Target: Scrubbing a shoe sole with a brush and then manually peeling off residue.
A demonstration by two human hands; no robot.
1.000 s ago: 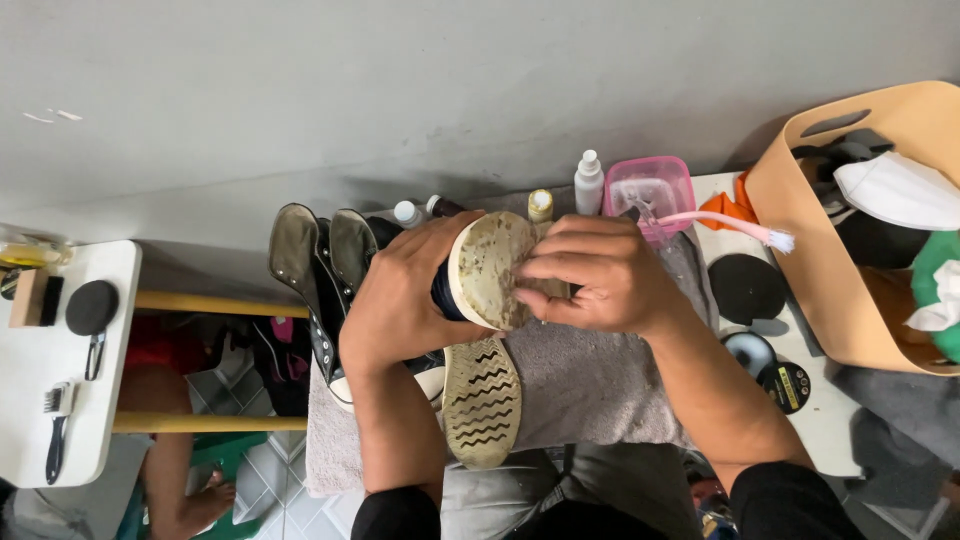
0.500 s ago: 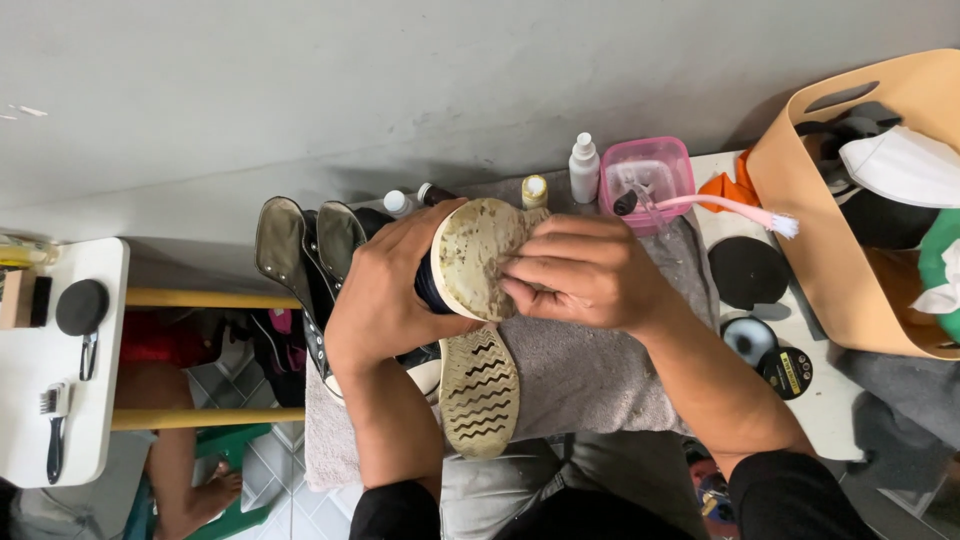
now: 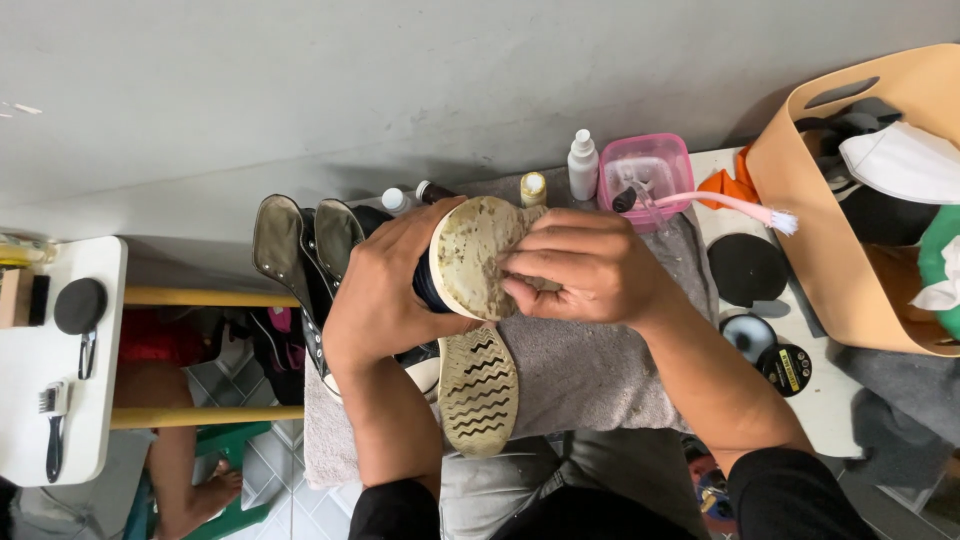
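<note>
A tan basket [image 3: 800, 215] filled the desk's [image 3: 830, 390] three o'clock edge, leaving little open room. A grey towel [image 3: 590, 375] covered the lap at centre. Above it, the left hand [image 3: 385, 290] held a dirty shoe [image 3: 478, 300], its grip closed round the heel. The right hand [image 3: 590, 265], fingers curled shut, pressed a soiled cloth [image 3: 505, 245] against the sole. A pink tub [image 3: 650, 160] stood at one o'clock.

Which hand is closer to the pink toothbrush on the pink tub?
Right. The right hand lies just below-left of the pink toothbrush, rubbing the shoe sole; the left hand grips that shoe farther left.
</note>
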